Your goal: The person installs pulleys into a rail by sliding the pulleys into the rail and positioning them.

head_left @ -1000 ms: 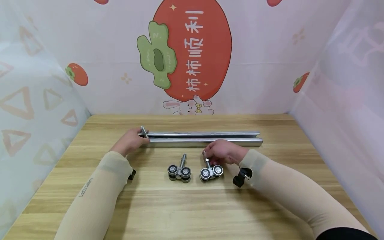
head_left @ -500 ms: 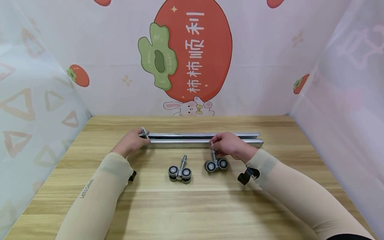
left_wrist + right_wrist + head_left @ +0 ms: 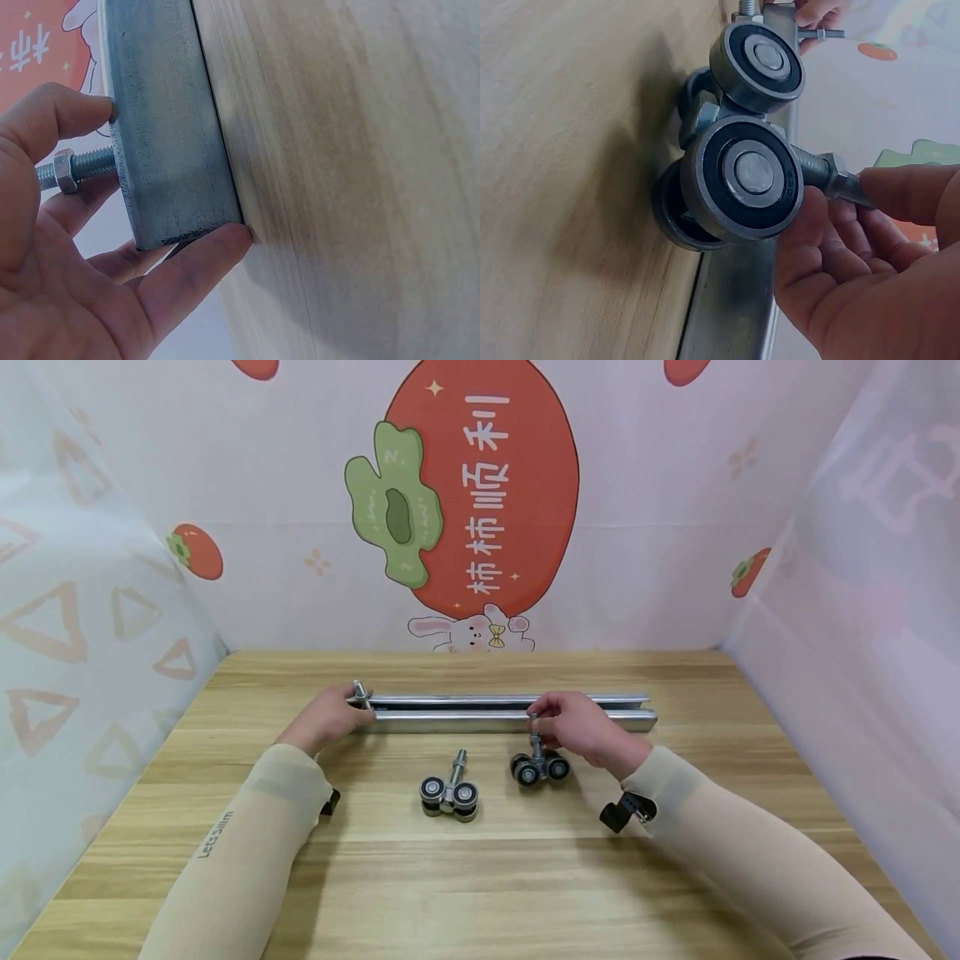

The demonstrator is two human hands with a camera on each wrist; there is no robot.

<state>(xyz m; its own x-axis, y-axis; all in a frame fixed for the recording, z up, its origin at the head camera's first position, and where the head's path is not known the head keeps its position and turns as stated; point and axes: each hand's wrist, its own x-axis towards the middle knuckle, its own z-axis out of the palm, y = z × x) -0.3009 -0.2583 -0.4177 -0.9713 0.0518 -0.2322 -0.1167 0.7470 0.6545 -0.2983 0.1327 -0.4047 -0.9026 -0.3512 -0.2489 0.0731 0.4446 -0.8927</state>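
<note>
A silver metal track (image 3: 450, 722) with a slot along its top lies across the back of the table. My left hand (image 3: 330, 714) grips its left end, thumb on the near side. In the left wrist view, fingertips touch the track's end face, and a threaded bolt (image 3: 94, 162) with a nut stands out of the slot between thumb and fingers. My right hand (image 3: 581, 724) pinches the bolt of a roller trolley (image 3: 528, 773) just in front of the track, wheels downward. The right wrist view shows its bearing wheels (image 3: 754, 172) close over the tabletop.
A second roller trolley (image 3: 448, 797) rests on the wooden table (image 3: 465, 893) in front of the track, its bolt pointing up and back. Behind the table hangs a printed backdrop (image 3: 637, 527), with pale curtains on both sides.
My right hand has moved back and to the right, towards the track, carrying the roller trolley with its bolt now more upright. My left hand stays at the track's left end.
</note>
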